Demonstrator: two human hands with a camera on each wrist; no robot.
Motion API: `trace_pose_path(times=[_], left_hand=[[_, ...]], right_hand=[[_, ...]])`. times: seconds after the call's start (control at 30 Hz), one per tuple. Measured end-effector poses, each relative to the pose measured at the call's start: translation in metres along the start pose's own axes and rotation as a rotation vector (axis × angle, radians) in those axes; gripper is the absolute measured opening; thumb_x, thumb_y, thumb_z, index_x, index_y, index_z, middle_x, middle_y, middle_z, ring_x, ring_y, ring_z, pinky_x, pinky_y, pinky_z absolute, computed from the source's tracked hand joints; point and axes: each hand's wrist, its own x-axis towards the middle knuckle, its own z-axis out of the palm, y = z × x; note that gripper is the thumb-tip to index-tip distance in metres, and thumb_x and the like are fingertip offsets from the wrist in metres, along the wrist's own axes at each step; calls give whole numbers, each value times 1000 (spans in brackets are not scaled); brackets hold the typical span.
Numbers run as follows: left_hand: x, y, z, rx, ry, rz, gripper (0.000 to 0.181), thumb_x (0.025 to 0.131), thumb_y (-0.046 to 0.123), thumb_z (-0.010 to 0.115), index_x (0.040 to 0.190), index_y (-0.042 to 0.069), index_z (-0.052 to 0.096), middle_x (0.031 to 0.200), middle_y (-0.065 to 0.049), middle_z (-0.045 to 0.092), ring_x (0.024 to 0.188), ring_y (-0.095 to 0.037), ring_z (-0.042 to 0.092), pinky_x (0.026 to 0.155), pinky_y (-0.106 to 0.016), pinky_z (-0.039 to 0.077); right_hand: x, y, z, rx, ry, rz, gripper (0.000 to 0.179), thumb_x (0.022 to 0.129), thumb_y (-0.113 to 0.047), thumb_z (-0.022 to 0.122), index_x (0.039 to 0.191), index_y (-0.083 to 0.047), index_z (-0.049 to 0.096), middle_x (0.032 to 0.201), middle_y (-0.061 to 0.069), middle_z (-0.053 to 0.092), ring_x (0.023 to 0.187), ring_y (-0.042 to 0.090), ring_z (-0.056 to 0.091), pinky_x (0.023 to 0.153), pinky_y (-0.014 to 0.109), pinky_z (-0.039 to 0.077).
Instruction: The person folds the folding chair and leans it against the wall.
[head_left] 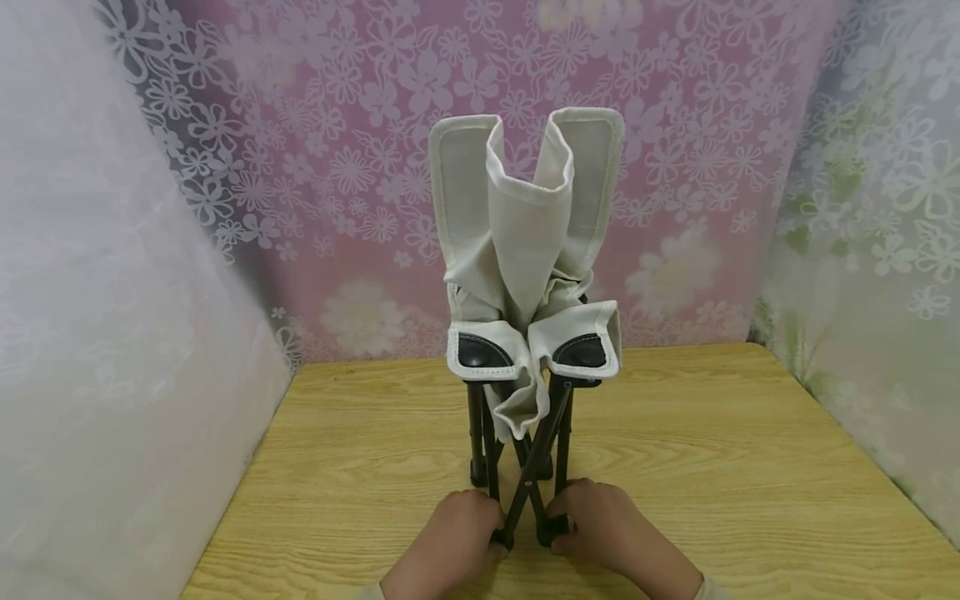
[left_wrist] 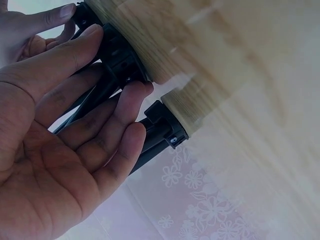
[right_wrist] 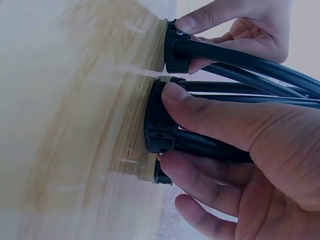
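Observation:
A small folding chair [head_left: 528, 242] with cream fabric and black crossed legs stands upright on the table, partly folded together. Low at its near left foot [left_wrist: 120, 57], my left hand [head_left: 459, 533] pinches the black foot between thumb and fingers. My right hand [head_left: 600, 525] grips the near right foot [right_wrist: 160, 117] in the same way, thumb on one side and fingers on the other. Both hands are close together, with the crossed legs between them. A far foot [left_wrist: 167, 125] shows beyond my left fingers in the left wrist view.
The chair stands on a wood-grain table [head_left: 360, 442]. Behind it hangs a pink floral curtain [head_left: 337, 167]. Pale translucent sheets flank the table, one at the left [head_left: 112, 292] and a floral one at the right [head_left: 877, 250].

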Motion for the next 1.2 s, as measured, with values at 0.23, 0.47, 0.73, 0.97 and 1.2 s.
trace_pose_path(times=[0.23, 0.47, 0.73, 0.97, 1.2], left_hand=[[1, 0, -1, 7, 3, 3, 25, 77, 24, 94, 67, 20, 71, 63, 16, 60, 64, 2, 52, 63, -15, 43], [3, -1, -1, 31, 19, 13, 32, 74, 22, 94, 62, 21, 65, 61, 16, 54, 61, 1, 47, 61, -16, 42], [5, -1, -2, 42, 15, 17, 32, 74, 21, 94, 61, 21, 64, 59, 15, 52, 59, 2, 44, 58, -15, 39], [7, -3, -1, 40, 1, 7, 29, 76, 26, 95, 65, 21, 68, 63, 15, 57, 61, 1, 49, 59, -17, 42], [8, -5, 1, 22, 8, 10, 30, 75, 24, 94, 64, 22, 67, 62, 16, 56, 60, 1, 48, 58, -17, 42]], right_hand=[[0, 1, 1, -5, 17, -15, 26, 73, -23, 97, 96, -20, 86, 97, -5, 79, 83, 9, 68, 65, 29, 55], [3, 3, 2, -3, 23, -20, 25, 72, -24, 97, 95, -22, 86, 97, -6, 79, 87, 11, 70, 68, 31, 57], [4, 4, 1, 10, 24, -7, 25, 72, -23, 97, 94, -22, 86, 97, -6, 79, 88, 13, 71, 69, 32, 57], [4, 4, 1, 1, 26, -2, 25, 72, -22, 97, 95, -20, 86, 97, -5, 79, 89, 15, 72, 69, 32, 58], [6, 6, 3, -8, 41, -14, 24, 73, -23, 96, 95, -21, 86, 96, -6, 79, 87, 12, 71, 67, 30, 56]])
